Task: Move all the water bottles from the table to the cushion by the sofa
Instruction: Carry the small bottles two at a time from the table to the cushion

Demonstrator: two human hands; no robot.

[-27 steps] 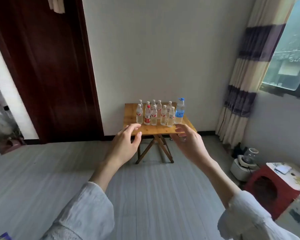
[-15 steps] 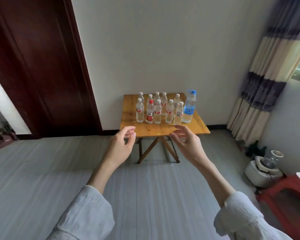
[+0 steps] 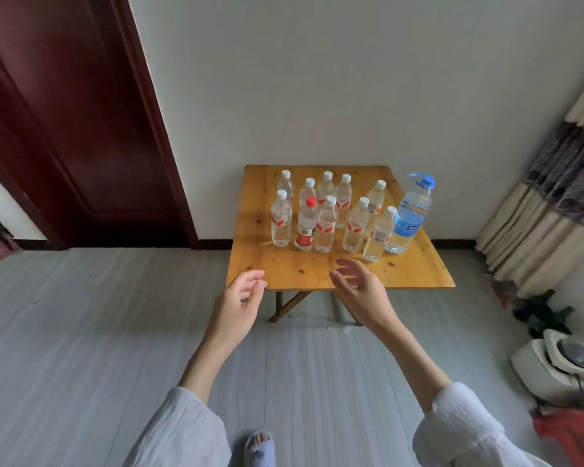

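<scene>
Slippered foot (image 3: 259,446) standing on grey floor (image 3: 81,332), bottom centre. Left hand (image 3: 235,306) and right hand (image 3: 363,291) hovering at near edge of wooden folding table (image 3: 284,267), fingers loosely spread, gripping nothing. Water bottles sitting upright in two rows mid-table: clear plastic, white caps, red-and-white labels. Red-capped bottle (image 3: 307,224) standing second from left in front row. Large blue-capped bottle (image 3: 409,215) with blue label and carry handle standing at right end, taller than others. Table standing against white wall (image 3: 317,79).
</scene>
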